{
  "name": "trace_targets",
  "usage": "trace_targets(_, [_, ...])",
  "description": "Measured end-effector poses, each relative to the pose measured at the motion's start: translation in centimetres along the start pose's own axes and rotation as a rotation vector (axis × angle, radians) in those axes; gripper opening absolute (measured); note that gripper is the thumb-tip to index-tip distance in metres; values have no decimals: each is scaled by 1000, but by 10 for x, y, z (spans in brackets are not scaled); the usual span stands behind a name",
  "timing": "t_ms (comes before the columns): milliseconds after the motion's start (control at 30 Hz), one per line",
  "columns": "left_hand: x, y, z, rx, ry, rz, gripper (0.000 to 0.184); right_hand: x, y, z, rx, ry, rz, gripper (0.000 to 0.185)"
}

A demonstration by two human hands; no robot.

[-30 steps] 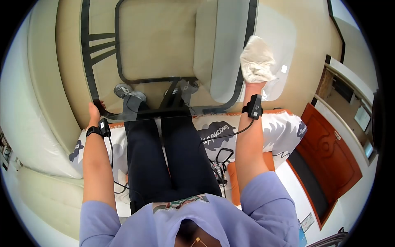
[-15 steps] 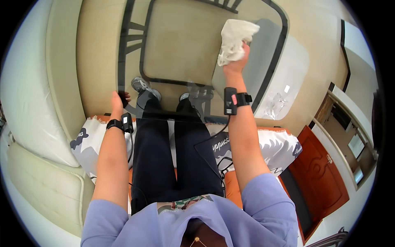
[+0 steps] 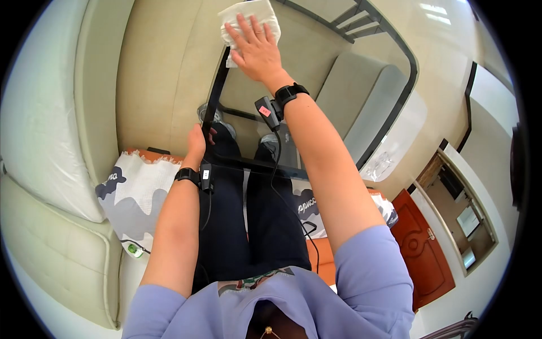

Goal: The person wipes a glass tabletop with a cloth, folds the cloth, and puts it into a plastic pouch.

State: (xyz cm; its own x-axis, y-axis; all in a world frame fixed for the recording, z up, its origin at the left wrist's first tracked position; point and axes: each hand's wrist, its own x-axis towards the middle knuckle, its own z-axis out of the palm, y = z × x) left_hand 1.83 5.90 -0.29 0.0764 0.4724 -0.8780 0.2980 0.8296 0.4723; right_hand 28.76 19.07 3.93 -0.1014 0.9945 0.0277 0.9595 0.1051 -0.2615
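A glass-topped table (image 3: 248, 164) with a black border stands before my knees. On its far left edge lies a white cloth (image 3: 248, 10), partly past the border. My right hand (image 3: 257, 51) is flat on this cloth, fingers spread and pressing down. At the near left corner, my left hand (image 3: 197, 141) has its thumb outside the edge and its fingers seen through the glass, curled round the border. Each wrist wears a black strap with a small cabled box.
A pale padded bed or sofa (image 3: 62, 248) runs along the left. Beneath me is a bench with a white-and-grey patterned cover (image 3: 132, 192). Through the glass show chair parts and a grey block-shaped seat (image 3: 361, 96). A red-brown door (image 3: 420, 248) is at right.
My right hand and the cloth have moved left across the glass to the far left edge; its fingers are now spread on top. My left hand keeps to the table's edge. The view has turned.
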Motion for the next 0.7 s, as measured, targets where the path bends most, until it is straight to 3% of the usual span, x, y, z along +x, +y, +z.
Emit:
trace_targets(467, [10, -12, 1, -85, -4, -72, 56, 49, 64, -20, 4, 114, 33, 63])
trace_targets(700, [-1, 2, 3, -14, 75, -82, 53, -45, 194, -21, -211, 210, 396, 61])
